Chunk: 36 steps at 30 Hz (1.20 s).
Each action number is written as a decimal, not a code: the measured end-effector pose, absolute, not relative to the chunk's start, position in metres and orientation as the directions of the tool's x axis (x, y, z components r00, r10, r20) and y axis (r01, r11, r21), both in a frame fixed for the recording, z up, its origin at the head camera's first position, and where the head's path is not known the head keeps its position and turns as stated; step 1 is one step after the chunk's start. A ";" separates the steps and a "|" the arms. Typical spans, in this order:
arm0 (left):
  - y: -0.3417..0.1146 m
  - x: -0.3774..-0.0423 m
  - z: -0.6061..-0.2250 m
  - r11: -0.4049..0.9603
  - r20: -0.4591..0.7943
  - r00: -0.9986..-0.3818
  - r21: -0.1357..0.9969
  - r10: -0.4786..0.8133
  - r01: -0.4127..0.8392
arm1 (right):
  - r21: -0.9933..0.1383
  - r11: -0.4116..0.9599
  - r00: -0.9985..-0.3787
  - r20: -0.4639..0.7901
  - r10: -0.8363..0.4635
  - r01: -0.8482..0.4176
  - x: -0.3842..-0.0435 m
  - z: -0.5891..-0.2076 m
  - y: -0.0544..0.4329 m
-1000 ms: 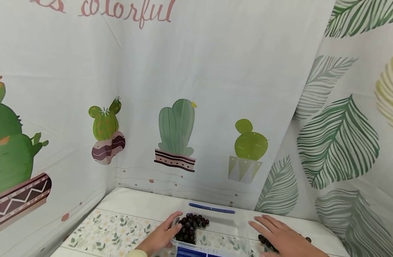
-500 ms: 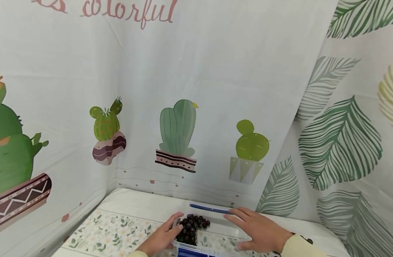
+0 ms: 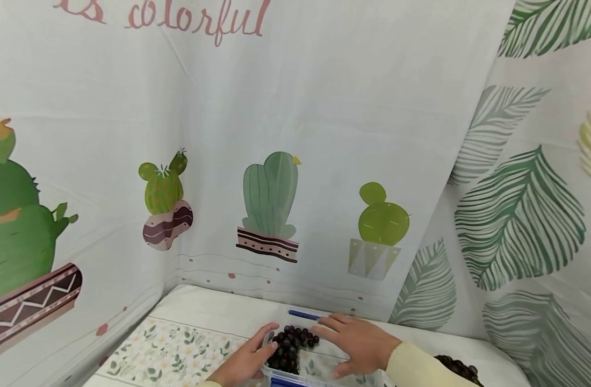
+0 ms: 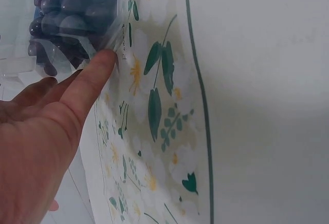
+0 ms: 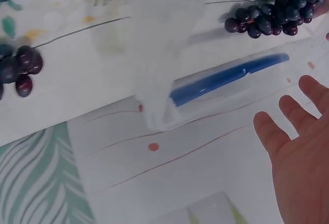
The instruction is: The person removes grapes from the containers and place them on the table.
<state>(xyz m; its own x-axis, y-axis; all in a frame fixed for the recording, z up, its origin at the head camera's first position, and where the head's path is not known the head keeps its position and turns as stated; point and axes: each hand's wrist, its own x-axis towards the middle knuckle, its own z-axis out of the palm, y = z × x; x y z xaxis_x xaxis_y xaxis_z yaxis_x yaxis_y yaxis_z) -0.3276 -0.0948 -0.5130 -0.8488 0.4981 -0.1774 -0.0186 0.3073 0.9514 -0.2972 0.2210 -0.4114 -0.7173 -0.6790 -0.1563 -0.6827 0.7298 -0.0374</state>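
A clear plastic container (image 3: 319,381) with blue clips stands on the table, a bunch of dark grapes (image 3: 287,352) in its left part. My left hand (image 3: 249,355) holds the container's left end, thumb and fingers spread around it. In the left wrist view, the left hand (image 4: 56,116) touches the clear wall, with the grapes (image 4: 77,8) showing through. My right hand (image 3: 355,341) hovers over the container's right part, fingers spread and holding nothing. The right wrist view shows that hand (image 5: 303,147) beside the blue clip (image 5: 226,77), apart from the grapes (image 5: 288,8).
More dark grapes (image 3: 457,368) lie on the table right of the container, partly behind the right sleeve (image 3: 421,368). A floral cloth (image 3: 174,344) covers the table. Printed curtains (image 3: 319,134) hang close behind and at both sides.
My right hand has moved left from above the loose grapes to over the container, uncovering those grapes. The left hand stays at the container's left end. The head view has shifted slightly.
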 end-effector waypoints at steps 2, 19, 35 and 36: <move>-0.095 -0.328 -0.513 0.306 -0.176 -0.847 0.952 0.501 -0.017 | -0.028 0.729 -0.716 -0.168 -0.678 -0.684 -0.300 -0.413 0.214; -0.101 -0.334 -0.519 0.269 -0.138 -0.826 0.963 0.547 0.017 | 0.071 0.629 -0.629 -0.201 -0.751 -0.774 -0.326 -0.417 0.166; -0.103 -0.334 -0.524 0.196 -0.076 -0.784 0.979 0.616 0.060 | 0.102 0.560 -0.563 -0.289 -0.774 -0.822 -0.352 -0.450 0.139; -0.103 -0.332 -0.521 0.205 -0.080 -0.791 0.977 0.607 0.059 | 0.110 0.561 -0.566 -0.291 -0.771 -0.820 -0.353 -0.451 0.138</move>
<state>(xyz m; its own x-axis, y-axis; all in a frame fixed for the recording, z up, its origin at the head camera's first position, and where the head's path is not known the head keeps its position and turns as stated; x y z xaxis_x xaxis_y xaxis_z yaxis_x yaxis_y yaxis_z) -0.3317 -0.1032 -0.5210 -0.7905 0.6072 -0.0800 0.0586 0.2051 0.9770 -0.3530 0.1377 -0.4509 -0.5663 -0.7710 -0.2914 -0.8204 0.5612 0.1097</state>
